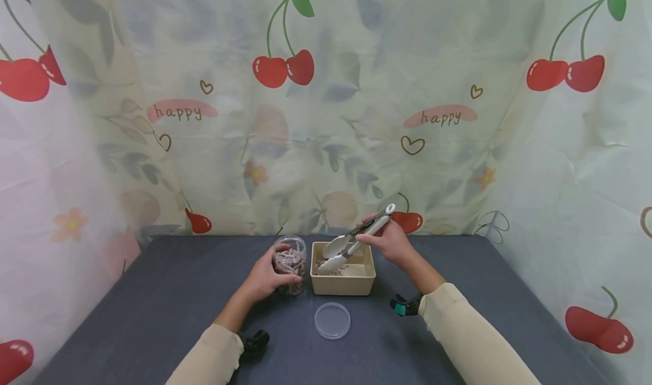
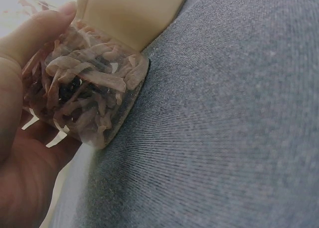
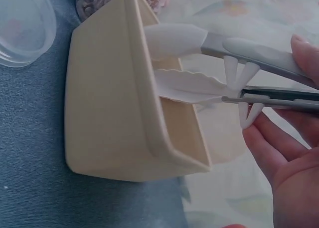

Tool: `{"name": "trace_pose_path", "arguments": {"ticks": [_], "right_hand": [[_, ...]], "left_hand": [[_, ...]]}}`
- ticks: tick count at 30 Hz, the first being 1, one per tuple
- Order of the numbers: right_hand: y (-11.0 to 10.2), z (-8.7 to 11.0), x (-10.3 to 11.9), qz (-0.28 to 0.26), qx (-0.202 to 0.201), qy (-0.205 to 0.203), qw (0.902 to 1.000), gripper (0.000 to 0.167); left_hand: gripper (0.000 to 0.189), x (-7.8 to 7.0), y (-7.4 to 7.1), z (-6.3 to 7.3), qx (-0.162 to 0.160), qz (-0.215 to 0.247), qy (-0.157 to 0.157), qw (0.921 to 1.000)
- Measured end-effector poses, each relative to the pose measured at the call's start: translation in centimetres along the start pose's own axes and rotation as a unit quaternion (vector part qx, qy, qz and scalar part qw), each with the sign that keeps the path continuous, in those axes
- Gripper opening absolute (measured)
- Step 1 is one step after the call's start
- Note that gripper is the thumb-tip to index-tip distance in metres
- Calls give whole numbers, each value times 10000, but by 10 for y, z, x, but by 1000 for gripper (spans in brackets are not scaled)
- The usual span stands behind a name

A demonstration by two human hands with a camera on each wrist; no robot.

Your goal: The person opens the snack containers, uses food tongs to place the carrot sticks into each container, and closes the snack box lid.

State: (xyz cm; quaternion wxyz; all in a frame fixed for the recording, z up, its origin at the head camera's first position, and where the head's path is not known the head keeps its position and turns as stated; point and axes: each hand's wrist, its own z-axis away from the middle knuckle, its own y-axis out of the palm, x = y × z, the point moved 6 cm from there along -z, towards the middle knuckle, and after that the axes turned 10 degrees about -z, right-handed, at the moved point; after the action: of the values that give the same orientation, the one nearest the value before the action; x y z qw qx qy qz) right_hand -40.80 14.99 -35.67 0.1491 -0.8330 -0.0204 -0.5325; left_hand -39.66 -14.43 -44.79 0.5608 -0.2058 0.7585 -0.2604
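Observation:
My left hand [image 1: 265,274] grips a clear jar [image 1: 297,256] filled with pale brownish-pink dried strips [image 2: 89,78]; the jar's base is on the table. In my right hand [image 1: 389,240] is a pair of tongs [image 1: 363,238] with white scalloped heads, a white-and-grey handle and a ring at the end. The heads reach down into a beige rectangular box [image 1: 341,286], spread a little apart. Some strips [image 1: 326,267] lie at the left inside the box; the right wrist view hides the box floor, so I cannot tell whether the tongs touch them.
A clear round lid [image 1: 333,321] lies on the dark grey tablecloth [image 1: 168,294] in front of the box. The jar stands just left of the box. Behind the table hangs a curtain [image 1: 326,119] printed with cherries, and side curtains flank both table edges.

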Motion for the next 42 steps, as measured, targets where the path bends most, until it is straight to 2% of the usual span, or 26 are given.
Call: {"name": "trace_pose_path", "arguments": {"ticks": [6, 11, 18, 24, 30, 42], "right_hand": [[4, 7, -8, -534, 288, 101, 9981, 45], [4, 11, -9, -466, 358, 124, 9982, 46], [3, 15, -13, -645, 397, 87, 9971, 46], [2, 14, -10, -483, 440, 151, 9977, 46], [0, 14, -10, -618, 420, 94, 9972, 45], [8, 13, -15, -620, 670, 179, 9957, 47]], "left_hand": [[85, -1, 1, 1, 19, 17, 31, 10000], [85, 0, 1, 0, -7, -13, -4, 10000], [84, 2, 2, 2, -28, -56, 42, 10000], [84, 1, 1, 1, -55, -55, 50, 10000], [84, 1, 1, 2, -45, -53, -13, 10000], [84, 0, 0, 1, -64, -70, 40, 9999]]}}
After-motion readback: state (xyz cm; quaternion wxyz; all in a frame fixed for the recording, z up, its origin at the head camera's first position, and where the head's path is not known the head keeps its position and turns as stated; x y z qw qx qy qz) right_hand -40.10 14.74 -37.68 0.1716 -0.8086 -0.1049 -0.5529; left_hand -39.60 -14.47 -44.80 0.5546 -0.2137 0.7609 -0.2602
